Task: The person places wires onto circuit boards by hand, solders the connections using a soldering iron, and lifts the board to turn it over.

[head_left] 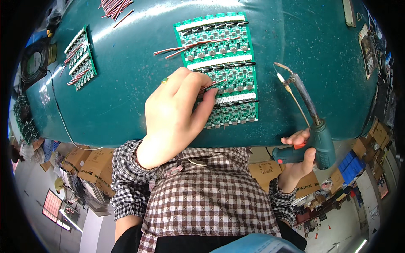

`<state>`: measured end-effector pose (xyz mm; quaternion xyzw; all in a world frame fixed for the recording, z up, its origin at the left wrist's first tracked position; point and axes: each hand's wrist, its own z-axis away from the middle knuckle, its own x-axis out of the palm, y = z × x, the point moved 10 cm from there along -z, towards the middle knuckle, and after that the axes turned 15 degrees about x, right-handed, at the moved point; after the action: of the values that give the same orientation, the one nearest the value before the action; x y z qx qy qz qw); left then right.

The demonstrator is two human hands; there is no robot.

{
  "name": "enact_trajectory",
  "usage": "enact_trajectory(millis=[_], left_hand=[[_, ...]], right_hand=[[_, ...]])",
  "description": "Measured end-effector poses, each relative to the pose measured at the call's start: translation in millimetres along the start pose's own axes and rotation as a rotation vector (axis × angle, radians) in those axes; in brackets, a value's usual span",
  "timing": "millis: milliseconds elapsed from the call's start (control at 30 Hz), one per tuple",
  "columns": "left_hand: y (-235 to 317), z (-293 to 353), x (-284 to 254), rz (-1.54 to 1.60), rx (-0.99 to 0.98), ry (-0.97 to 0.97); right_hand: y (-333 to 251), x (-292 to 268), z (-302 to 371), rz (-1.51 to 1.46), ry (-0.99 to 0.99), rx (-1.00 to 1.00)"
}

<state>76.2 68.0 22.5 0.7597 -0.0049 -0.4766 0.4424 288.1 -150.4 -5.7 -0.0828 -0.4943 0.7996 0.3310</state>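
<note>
A green panel of circuit boards (219, 57) with white connector rows lies in front of me on the table. Over its lower left part, my left hand (175, 105) pinches a thin red-and-black wire (219, 83) between thumb and forefinger, its tip over the board. More loose wires (198, 44) lie across the panel's upper rows. My right hand (301, 156) grips a green pistol-shaped soldering gun (322, 145) right of the panel. The gun's tip (283, 66) points up and left, apart from the boards, with a thin feed tube beside it.
A smaller circuit board panel (80, 59) with wires on it lies at the left. A pile of red-and-black wires (114, 7) sits at the far edge. A black fan (34, 63) and its cord (59, 111) are at the left edge. Cardboard boxes (97, 166) stand below the table.
</note>
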Motion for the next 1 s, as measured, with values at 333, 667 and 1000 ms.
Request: enact_trajectory(millis=[333, 667, 1000], left_hand=[[8.2, -7.8, 7.3, -0.04, 0.124, 0.068], [5.0, -10.1, 11.0, -0.026, 0.133, 0.078], [-3.8, -8.8, 9.8, 0.016, 0.036, 0.06]], right_hand=[[-1.3, 4.1, 4.1, -0.024, 0.035, 0.003], [-3.1, 25.7, 23.4, 0.23, 0.069, 0.044], [3.6, 31.0, 23.0, 0.168, -0.047, 0.111]])
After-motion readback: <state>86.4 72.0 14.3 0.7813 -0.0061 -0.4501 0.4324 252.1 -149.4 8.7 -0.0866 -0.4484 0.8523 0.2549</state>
